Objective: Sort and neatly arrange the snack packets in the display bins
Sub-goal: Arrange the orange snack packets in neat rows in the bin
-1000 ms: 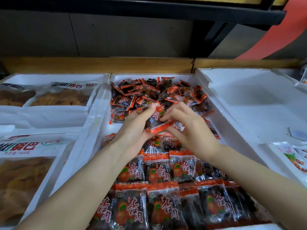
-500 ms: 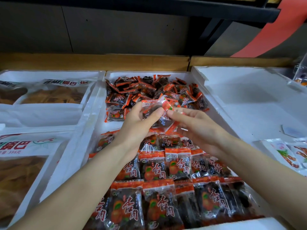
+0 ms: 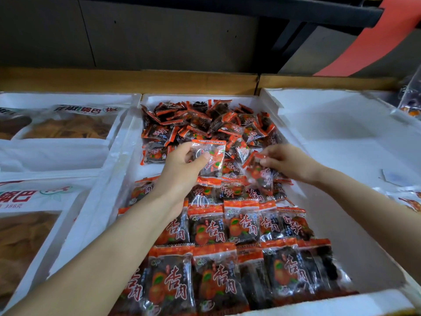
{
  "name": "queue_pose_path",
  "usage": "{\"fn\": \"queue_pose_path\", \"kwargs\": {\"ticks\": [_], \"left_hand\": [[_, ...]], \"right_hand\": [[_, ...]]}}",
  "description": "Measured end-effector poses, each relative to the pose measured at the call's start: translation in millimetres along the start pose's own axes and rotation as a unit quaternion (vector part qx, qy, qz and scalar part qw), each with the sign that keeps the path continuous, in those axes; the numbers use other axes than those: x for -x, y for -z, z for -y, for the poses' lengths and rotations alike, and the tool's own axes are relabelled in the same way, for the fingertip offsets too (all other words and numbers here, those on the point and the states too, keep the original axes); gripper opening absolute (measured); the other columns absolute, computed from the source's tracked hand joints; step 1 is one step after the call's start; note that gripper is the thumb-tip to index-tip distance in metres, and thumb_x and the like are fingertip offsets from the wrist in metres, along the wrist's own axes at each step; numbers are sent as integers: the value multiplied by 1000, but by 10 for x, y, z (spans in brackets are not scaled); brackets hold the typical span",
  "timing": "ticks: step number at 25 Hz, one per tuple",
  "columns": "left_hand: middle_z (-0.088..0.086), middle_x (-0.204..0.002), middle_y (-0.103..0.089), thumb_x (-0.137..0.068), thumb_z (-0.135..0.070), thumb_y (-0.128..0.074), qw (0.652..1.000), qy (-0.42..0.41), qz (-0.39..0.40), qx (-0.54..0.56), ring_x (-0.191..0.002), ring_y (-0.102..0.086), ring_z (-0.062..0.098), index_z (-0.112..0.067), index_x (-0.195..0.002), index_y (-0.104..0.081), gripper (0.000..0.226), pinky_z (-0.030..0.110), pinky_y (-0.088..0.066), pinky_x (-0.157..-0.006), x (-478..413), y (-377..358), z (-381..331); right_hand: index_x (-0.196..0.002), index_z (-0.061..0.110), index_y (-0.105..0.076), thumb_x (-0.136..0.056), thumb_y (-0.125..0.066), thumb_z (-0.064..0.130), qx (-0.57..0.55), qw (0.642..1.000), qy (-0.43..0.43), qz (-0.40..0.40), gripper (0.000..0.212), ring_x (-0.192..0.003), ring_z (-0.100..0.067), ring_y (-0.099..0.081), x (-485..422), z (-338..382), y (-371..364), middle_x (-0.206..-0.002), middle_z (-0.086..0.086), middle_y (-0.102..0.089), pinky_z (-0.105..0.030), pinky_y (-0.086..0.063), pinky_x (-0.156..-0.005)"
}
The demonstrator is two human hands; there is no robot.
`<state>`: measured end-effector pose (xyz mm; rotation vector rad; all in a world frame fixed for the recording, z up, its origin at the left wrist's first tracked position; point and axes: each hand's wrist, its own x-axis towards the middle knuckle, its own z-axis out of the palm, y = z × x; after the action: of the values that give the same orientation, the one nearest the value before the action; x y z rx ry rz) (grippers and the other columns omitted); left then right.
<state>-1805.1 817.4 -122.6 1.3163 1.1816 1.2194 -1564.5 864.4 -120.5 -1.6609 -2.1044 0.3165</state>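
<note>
Right hand (image 3: 288,161) newly rightward over white bin (image 3: 200,98), grey wall (image 3: 159,35) behind

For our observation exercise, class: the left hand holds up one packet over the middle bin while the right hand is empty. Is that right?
In the head view the right hand is not empty: it pinches a second packet. The left hand holds up one packet over the middle bin.
</note>
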Motion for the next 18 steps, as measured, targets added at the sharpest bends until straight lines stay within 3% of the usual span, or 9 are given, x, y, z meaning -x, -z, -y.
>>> {"fn": "queue_pose_path", "kwargs": {"ticks": [4,9,12,14,16,18], "left_hand": [[0,-149,-39,-95,-23,-57,1000,8,-15,-6,-137,-36,17,-20,-144,-38,52,50,-29,-113,-2,-10,-2],[0,-153,-33,-95,-22,-57,1000,11,-13,-8,-139,-34,17,-26,-147,-33,57,50,-29,-114,25,-6,-23],[1,-152,-34,-95,-23,-57,1000,12,-12,-15,-139,-34,18,-28,-147,-33,57,51,-30,-113,34,-8,-35],[1,-151,-35,-95,-23,-57,1000,14,-11,-20,-138,-35,18,-28,-146,-34,56,51,-30,-113,40,-5,-32],[1,-149,-38,-94,-24,-58,999,18,-12,-23,-136,-37,18,-29,-144,-36,55,51,-31,-112,45,2,-26],[1,-148,-40,-94,-24,-59,999,21,-10,-22,-135,-39,18,-28,-143,-38,54,51,-31,-112,44,7,-28]], "right_hand": [[-93,7,-66,-94,-53,19,-14,991,10,136,18,-80,-10,-56,-44,42,-117,-87,-1,-65,-26,-41,-76],[-103,10,-68,-93,-55,18,46,996,29,72,18,-83,-7,-55,-138,84,66,-91,7,-63,-21,-40,-79],[-96,14,-67,-94,-54,16,6,986,41,164,13,-65,12,-52,-63,150,-46,-76,19,-56,-4,-37,-65],[-90,15,-64,-94,-54,15,-26,981,41,187,11,-61,10,-50,-38,187,-179,-72,14,-56,-8,-37,-62],[-96,12,-65,-93,-56,15,-50,985,30,159,10,-75,-1,-55,-46,143,-278,-83,5,-62,-12,-41,-67],[-104,13,-64,-92,-58,16,-77,988,9,137,14,-88,-7,-58,-34,111,-331,-94,3,-64,-5,-41,-73]]}}
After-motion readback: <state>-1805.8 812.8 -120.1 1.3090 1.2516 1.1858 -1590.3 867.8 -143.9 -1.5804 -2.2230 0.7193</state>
